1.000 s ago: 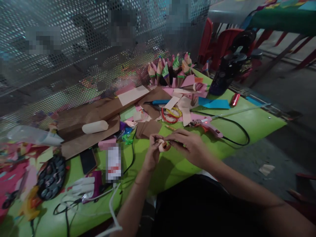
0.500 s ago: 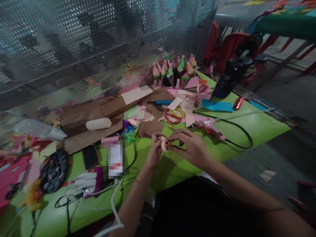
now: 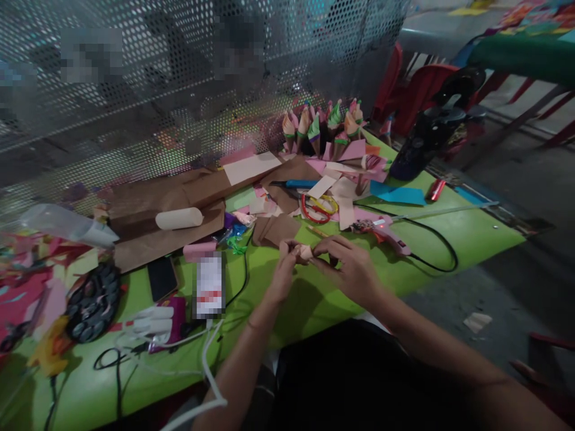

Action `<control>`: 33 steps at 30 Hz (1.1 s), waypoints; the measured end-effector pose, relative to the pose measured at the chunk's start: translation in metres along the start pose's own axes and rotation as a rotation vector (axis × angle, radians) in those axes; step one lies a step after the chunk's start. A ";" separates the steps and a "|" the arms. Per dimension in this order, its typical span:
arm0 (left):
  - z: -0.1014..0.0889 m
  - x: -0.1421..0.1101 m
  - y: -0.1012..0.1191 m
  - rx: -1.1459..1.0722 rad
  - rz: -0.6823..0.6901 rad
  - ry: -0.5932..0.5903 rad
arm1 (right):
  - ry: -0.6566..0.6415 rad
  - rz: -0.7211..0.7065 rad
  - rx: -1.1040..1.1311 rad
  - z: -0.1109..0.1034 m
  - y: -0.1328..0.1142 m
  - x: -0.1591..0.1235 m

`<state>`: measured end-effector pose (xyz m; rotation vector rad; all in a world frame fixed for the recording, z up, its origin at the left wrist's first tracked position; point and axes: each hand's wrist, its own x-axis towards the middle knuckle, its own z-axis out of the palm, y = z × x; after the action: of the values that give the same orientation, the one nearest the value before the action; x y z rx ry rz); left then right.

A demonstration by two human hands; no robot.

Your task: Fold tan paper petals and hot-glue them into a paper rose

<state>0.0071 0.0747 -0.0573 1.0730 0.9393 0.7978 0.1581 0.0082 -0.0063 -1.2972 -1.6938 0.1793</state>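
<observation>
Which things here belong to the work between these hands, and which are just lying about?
Belonging, by the look of it:
- pale piece between left hand and right hand
- similar-coloured swirl-topped cones
- brown paper pieces
- pink glue gun, probably

Just lying about, seemingly:
- dark phone
- black bottle
- red cylinder

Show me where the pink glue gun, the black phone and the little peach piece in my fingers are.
Pink glue gun [image 3: 396, 239]: head view, on its handle.
Black phone [image 3: 162, 279]: head view, middle of its dark face.
Peach piece [image 3: 305, 252]: head view, its visible side between the fingers.
</observation>
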 end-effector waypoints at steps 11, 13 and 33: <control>-0.004 0.001 0.002 0.060 0.161 -0.077 | 0.044 0.065 0.020 -0.003 0.003 0.004; -0.004 0.000 0.002 0.047 0.175 -0.073 | 0.038 0.087 0.041 -0.003 0.004 0.004; 0.008 -0.016 0.024 0.155 0.158 -0.044 | 0.022 -0.018 -0.120 0.014 0.004 -0.001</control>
<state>0.0065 0.0646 -0.0286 1.3075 0.8980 0.8369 0.1502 0.0152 -0.0167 -1.3665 -1.7183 0.0529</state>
